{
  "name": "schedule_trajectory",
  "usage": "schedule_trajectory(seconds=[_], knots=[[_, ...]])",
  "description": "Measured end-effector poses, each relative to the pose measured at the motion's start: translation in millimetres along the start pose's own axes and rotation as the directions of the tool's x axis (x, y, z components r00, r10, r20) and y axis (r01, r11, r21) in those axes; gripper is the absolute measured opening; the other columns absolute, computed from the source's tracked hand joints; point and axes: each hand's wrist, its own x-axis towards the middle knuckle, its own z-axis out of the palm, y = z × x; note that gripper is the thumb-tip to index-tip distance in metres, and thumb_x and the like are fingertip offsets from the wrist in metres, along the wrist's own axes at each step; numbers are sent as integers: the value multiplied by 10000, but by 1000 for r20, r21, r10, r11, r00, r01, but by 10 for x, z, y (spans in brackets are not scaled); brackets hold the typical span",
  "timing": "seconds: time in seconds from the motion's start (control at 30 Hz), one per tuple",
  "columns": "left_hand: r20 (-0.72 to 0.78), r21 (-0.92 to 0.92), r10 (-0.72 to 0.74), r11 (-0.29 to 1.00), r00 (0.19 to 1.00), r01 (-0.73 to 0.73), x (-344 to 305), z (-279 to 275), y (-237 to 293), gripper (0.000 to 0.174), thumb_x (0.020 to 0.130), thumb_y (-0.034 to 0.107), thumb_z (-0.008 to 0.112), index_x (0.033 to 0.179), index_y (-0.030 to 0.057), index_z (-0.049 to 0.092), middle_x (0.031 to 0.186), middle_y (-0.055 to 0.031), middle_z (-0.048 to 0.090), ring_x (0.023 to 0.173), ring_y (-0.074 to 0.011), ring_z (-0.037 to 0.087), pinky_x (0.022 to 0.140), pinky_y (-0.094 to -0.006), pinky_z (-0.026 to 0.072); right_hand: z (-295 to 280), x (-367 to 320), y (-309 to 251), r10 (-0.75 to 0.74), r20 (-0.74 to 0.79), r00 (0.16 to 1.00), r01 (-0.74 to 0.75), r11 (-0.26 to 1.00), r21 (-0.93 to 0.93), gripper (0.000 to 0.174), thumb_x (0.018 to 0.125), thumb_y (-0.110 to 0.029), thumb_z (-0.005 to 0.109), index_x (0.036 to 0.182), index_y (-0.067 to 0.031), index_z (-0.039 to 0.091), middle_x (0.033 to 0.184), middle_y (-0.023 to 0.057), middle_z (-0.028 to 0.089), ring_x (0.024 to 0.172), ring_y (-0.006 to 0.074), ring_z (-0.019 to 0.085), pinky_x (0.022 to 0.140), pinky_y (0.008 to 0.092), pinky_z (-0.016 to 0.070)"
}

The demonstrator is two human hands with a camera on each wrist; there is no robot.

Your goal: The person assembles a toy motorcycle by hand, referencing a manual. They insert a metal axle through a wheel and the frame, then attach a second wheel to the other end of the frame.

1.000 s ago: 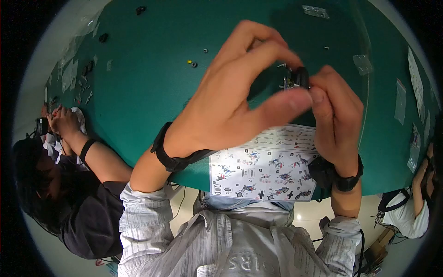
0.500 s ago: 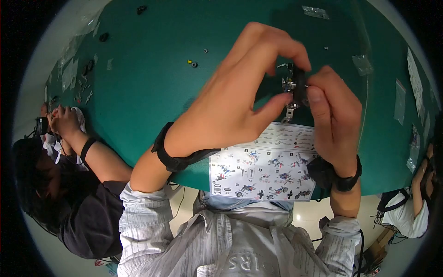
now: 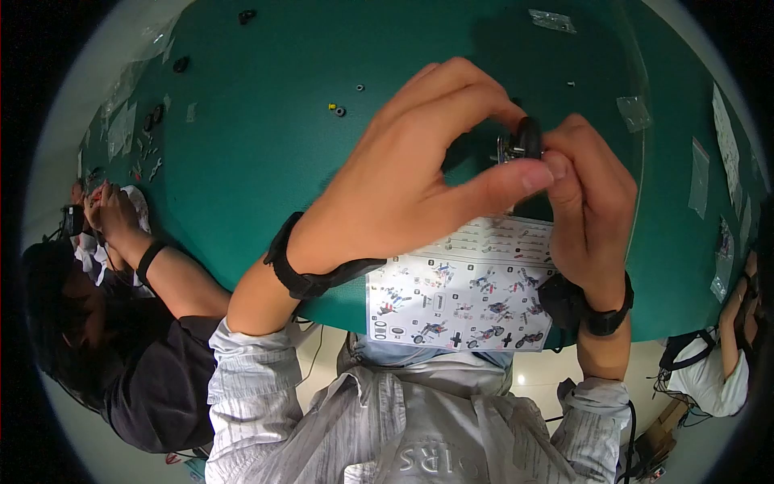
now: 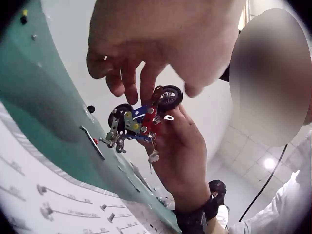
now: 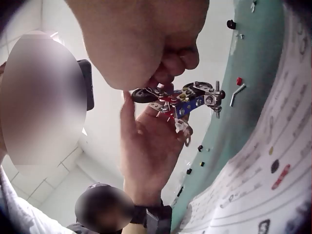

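A small toy motorcycle (image 4: 139,119) built of metal strips, bolts and black wheels is held up between both hands over the table. Its blue and red plates (image 5: 183,106) show in the wrist views. My left hand (image 3: 411,173) arches over from the left, thumb and index fingertips at opposite edges of a black wheel (image 3: 530,139). From the right, my right hand (image 3: 595,194) pinches the motorcycle beside that wheel with thumb and curled fingers. In the head view the fingers hide much of the frame.
A printed instruction sheet (image 3: 455,306) lies at the table's near edge. A yellow piece (image 3: 332,106), a grey ring (image 3: 340,112) and a small nut (image 3: 360,87) lie left of centre. Plastic bags (image 3: 634,114) lie on the right. Another person's hand (image 3: 113,214) works at far left.
The left thumb and index moved apart from the wheel's edges half a second ago, then returned to them. The motorcycle's frame turned between the frames. The right hand keeps its pinch, almost still.
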Motion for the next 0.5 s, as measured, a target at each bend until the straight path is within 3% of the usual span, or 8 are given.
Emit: schedule_trajectory(seconds=[0.07,0.13,0.3,0.43,0.5], knots=[[-17,24,17,1000,1000,-16,4,2,-2,539,699,154,883,1190,64,678,1227,-67,623,922,-167,553,734,-283,423,16,-1,13,-9,-12,1000,9,1000,-2,117,1007,-83,597,940,13,603,804,128,537,657,291,556,580,362,426],[-142,-68,13,997,990,-23,10,80,46,554,705,138,874,1213,62,666,1214,-64,617,933,-172,556,734,-285,425,6,2,10,4,5,1000,-4,1000,8,117,1008,-83,595,943,13,606,807,128,540,657,290,555,580,360,424],[-26,59,60,997,998,-58,-13,-12,-49,630,712,161,880,1279,59,625,1218,-59,599,953,-190,564,738,-298,434,1,-3,11,14,0,1000,-14,1000,10,119,1011,-85,588,947,13,610,808,129,545,660,294,558,582,358,424],[-200,-30,91,995,976,-99,1,135,19,623,728,181,871,1289,74,622,1245,-81,595,986,-218,574,754,-319,445,3,1,20,20,0,1000,-20,1000,16,122,1013,-88,586,949,13,610,803,129,545,661,296,558,584,359,425],[-187,17,85,996,979,-83,-19,134,8,616,730,183,868,1287,80,627,1259,-93,594,1027,-233,575,761,-328,449,1,-3,9,21,4,1000,-21,1000,21,123,1014,-88,584,950,14,609,803,129,547,661,296,559,585,359,426]])
